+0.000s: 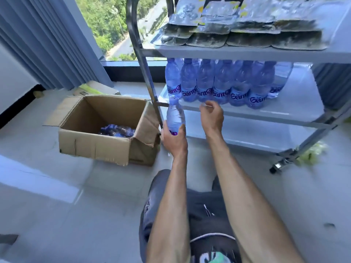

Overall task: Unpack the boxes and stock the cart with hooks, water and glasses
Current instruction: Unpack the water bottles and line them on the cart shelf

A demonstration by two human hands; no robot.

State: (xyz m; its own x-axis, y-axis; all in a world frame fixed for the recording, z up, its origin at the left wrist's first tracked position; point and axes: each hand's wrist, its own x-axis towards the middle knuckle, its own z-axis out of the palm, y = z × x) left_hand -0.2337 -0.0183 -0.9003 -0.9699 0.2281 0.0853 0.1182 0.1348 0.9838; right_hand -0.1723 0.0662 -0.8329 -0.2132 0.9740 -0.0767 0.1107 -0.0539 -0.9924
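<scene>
- My left hand [173, 138] grips a clear plastic water bottle with a purple label [175, 118], fingers curled round its lower half; the bottle stands upright just in front of the left edge of the cart's middle shelf, and its label is mostly covered, so I cannot read it.
- My right hand [211, 115] hangs near the front lip of that shelf, empty, fingers loosely curled.
- The grey metal three-tier cart [296, 112] carries a row of blue-tinted water bottles [222, 84] on its middle tier, standing upright and touching side by side; their purple labels read something like "Gant", the rest blurred.
- The top tier holds flat blister packs with yellow marks [241, 33], stacked in overlapping rows; any print on them is too blurred to read.
- An open brown cardboard box [95, 147] sits on the pale floor just left of the cart's leg, with a few shrink-wrapped bottles [117, 130] lying in its bottom.
- A second, smaller cardboard box [96, 89] lies behind it, beside the blue-grey curtain [47, 40].
</scene>
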